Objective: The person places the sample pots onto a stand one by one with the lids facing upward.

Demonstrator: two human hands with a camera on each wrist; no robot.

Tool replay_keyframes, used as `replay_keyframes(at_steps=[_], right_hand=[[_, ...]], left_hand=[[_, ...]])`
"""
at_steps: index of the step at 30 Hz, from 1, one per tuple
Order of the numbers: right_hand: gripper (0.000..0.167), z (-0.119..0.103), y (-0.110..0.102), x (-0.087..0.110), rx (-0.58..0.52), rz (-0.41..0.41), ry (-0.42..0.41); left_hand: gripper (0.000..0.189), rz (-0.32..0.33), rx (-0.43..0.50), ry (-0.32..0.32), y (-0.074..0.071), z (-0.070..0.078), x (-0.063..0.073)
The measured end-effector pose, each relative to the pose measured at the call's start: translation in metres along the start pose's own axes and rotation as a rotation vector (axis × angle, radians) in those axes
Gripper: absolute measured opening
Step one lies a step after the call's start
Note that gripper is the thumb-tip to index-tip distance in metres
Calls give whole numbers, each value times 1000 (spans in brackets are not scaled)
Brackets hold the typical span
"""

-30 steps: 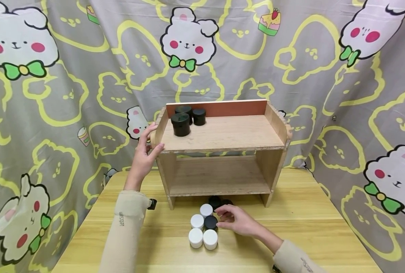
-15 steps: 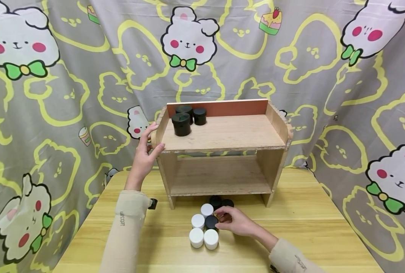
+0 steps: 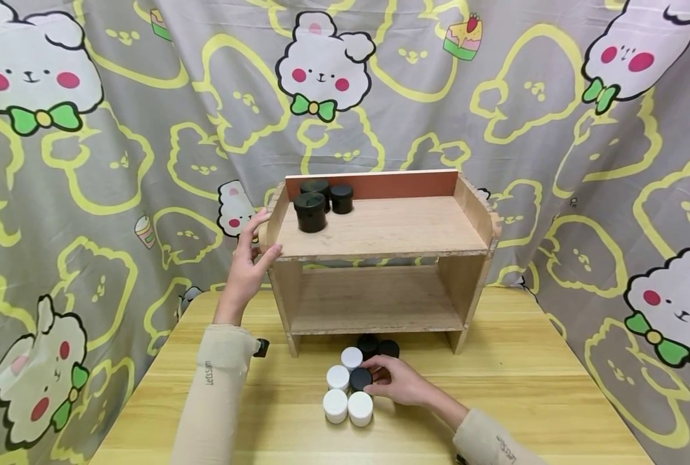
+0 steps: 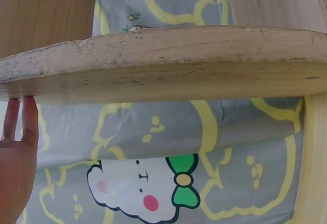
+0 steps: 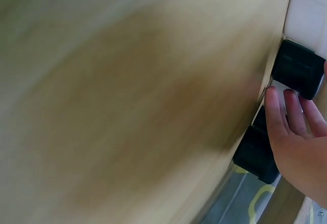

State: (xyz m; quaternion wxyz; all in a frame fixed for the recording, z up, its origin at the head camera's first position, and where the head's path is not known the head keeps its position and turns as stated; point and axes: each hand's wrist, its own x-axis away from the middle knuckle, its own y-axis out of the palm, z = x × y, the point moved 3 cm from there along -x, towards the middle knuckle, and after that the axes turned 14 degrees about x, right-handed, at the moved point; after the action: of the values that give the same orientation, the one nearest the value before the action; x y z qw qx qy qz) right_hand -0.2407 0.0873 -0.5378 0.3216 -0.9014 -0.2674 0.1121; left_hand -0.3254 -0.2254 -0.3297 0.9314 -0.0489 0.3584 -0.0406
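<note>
My left hand [image 3: 247, 261] holds the left side panel of a small two-tier wooden shelf [image 3: 386, 226], thumb at the front corner and fingers along the outside. In the left wrist view, fingertips [image 4: 28, 101] touch the underside of a rounded wooden edge. On the tabletop, my right hand [image 3: 400, 381] has its thumb and index finger at opposite sides of a black-lidded jar [image 3: 361, 379], pinching it. The right wrist view shows this black jar [image 5: 298, 70] beside the fingers. Several white jars [image 3: 338, 378] stand close against its left and front.
Two more black jars [image 3: 388, 349] stand behind the right hand, near the shelf's lower front. Three black jars [image 3: 310, 212] sit at the upper tier's left end. The lower tier [image 3: 374, 297] is bare board. A patterned grey curtain [image 3: 415, 129] hangs behind the wooden table [image 3: 513, 387].
My right hand has shifted slightly left, bringing thumb and index finger in around the black-lidded jar. My left hand keeps its place on the shelf.
</note>
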Motion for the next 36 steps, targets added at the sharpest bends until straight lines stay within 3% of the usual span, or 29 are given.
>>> replay_keyframes(at_steps=[4, 12, 15, 22, 36], right_hand=[[41, 1, 2, -1, 23, -4, 7], [38, 2, 2, -3, 40, -3, 16], [37, 3, 2, -3, 45, 0, 15], [36, 2, -3, -2, 44, 31, 1], [38, -6, -15, -1, 77, 89, -2]], left_hand=[[63, 5, 3, 2, 2, 2, 0], [60, -4, 16, -14, 11, 31, 4], [61, -5, 16, -11, 10, 27, 3], [65, 1, 4, -6, 2, 0, -2], [61, -3, 30, -4, -2, -4, 0]])
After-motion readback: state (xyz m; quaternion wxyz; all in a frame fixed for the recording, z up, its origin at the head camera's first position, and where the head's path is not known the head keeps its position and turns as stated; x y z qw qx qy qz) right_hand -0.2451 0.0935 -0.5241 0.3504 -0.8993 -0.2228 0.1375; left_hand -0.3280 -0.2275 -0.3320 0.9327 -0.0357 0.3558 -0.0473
